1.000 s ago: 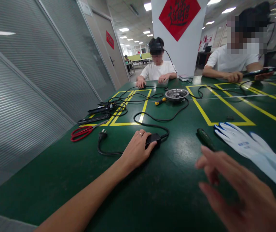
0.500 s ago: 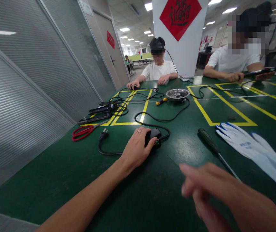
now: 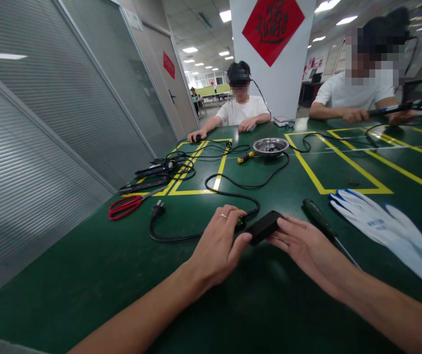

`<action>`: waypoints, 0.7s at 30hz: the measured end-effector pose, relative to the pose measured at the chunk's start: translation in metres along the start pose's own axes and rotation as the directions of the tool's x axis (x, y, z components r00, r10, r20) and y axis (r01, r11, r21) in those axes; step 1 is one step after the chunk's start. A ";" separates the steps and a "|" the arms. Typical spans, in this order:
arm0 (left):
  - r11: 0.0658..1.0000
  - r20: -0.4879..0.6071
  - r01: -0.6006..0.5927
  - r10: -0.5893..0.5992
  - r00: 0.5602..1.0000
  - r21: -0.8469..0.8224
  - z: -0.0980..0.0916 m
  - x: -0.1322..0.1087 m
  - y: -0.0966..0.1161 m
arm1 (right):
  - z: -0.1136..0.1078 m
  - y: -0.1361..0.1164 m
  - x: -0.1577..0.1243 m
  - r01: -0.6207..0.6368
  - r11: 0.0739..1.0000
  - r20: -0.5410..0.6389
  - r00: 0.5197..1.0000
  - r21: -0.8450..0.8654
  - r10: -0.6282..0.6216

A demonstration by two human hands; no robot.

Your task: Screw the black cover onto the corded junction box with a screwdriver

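A black power adapter (image 3: pixel 263 226) lies on the green table (image 3: pixel 85 265) between my hands. My left hand (image 3: pixel 219 243), a ring on one finger, is curled over its left end where the black cable (image 3: pixel 233 184) joins it. My right hand (image 3: pixel 307 246) touches the adapter's right end with bent fingers. The cable runs left to a plug (image 3: pixel 157 210) and loops back toward the middle of the table.
A green-handled screwdriver (image 3: pixel 319 219) and a white-and-blue glove (image 3: pixel 384 228) lie to the right. Red scissors (image 3: pixel 124 205), black tools (image 3: pixel 148 177), a steel bowl (image 3: pixel 270 145) and a yellow-handled tool (image 3: pixel 245 157) lie farther off. Two people sit at the far side.
My right hand has come in from the lower right onto the adapter's right end. My left hand has drawn the adapter nearer and turned it; its body now shows.
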State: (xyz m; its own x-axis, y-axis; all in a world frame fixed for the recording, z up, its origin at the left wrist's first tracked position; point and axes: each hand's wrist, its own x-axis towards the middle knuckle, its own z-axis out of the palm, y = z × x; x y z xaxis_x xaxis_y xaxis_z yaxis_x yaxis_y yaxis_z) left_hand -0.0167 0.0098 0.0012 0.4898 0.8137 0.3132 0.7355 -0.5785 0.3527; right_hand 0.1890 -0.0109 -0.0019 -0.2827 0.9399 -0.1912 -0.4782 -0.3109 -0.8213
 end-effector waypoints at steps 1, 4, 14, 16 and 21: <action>0.991 -0.031 0.085 -0.083 0.996 0.102 0.001 0.001 -0.004 | -0.005 -0.003 0.003 -0.014 1.000 -0.045 0.999 0.015 0.015; 0.897 0.005 0.282 -0.301 0.954 0.341 0.006 0.002 -0.019 | -0.022 -0.012 0.012 -0.075 0.997 -0.230 0.971 -0.028 0.067; 0.952 0.082 0.218 -0.240 0.967 0.214 0.007 0.001 -0.027 | -0.055 -0.011 0.029 -0.033 0.936 -0.295 0.952 -0.351 -0.077; 0.952 0.036 0.225 -0.237 0.971 0.208 0.004 0.002 -0.025 | -0.057 -0.011 0.030 -0.011 0.893 -0.303 0.943 -0.449 -0.140; 0.950 -0.079 0.253 -0.242 0.967 0.185 -0.002 0.006 -0.022 | -0.062 -0.013 0.036 0.035 0.676 -0.266 0.904 -0.736 -0.336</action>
State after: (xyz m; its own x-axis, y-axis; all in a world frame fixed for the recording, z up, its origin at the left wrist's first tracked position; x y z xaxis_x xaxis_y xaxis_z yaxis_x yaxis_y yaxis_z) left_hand -0.0305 0.0276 -0.0030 0.2588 0.9224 0.2868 0.9088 -0.3331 0.2511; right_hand 0.2373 0.0355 -0.0313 0.1261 0.9912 -0.0397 0.2786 -0.0738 -0.9576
